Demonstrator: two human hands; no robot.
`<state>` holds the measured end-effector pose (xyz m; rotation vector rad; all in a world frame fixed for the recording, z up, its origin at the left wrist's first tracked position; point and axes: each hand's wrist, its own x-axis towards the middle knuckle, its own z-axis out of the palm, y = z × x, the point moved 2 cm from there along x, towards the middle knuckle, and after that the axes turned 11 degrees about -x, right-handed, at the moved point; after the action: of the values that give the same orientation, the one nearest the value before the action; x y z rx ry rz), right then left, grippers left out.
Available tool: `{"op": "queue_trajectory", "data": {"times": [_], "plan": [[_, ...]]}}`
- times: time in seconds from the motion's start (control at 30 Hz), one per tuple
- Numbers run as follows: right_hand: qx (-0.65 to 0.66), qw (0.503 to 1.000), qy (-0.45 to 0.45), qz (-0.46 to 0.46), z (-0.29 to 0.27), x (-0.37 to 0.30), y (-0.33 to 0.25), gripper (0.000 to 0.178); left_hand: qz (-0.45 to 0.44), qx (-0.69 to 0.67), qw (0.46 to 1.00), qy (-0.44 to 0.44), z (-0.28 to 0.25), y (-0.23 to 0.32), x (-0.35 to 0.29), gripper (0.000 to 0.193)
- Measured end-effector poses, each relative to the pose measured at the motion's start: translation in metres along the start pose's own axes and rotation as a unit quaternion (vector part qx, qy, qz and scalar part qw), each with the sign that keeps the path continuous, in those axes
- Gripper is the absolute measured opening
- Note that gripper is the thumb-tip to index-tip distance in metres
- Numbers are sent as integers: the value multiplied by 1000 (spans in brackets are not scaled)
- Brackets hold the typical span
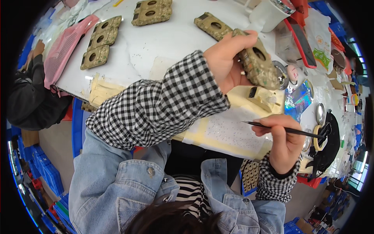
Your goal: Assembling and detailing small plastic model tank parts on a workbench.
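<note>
My left hand (230,64) is raised over the table, its fingers wrapped round a camouflage-patterned plastic housing (261,72) with a dark oval opening. Behind it, another camouflage housing (210,25) lies on the table, partly covered by my fingers. My right hand (286,142) pinches a pair of black tweezers (302,132), whose thin tip points left over a white sheet (230,128) dotted with tiny specks. Between the two hands, a small yellowish block (265,99) with a black end sits on the sheet. The tweezers' tip touches neither the block nor the housing.
More camouflage housings (152,12) stand at the back and left (95,57). A pink mesh basket (68,48) lines the left edge, with another person beside it. At right are a white mug (269,15), a red-edged phone (302,45), a tape roll (318,138) and a black pouch (331,144).
</note>
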<state>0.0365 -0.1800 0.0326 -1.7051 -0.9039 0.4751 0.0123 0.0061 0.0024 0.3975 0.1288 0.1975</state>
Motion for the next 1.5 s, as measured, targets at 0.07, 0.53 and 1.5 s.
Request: {"op": "queue_trajectory", "data": {"times": [0.07, 0.53, 1.5], "plan": [[-18, 995, 42, -89, -15, 4, -18, 21, -16, -10, 1000, -9, 0, -3, 0, 39], [-73, 977, 66, -187, -13, 43, -19, 17, -53, 16, 998, -11, 7, -5, -12, 43], [-64, 975, 87, -196, -10, 42, -12, 16, -27, 22, 999, -8, 7, -6, -11, 42]]}}
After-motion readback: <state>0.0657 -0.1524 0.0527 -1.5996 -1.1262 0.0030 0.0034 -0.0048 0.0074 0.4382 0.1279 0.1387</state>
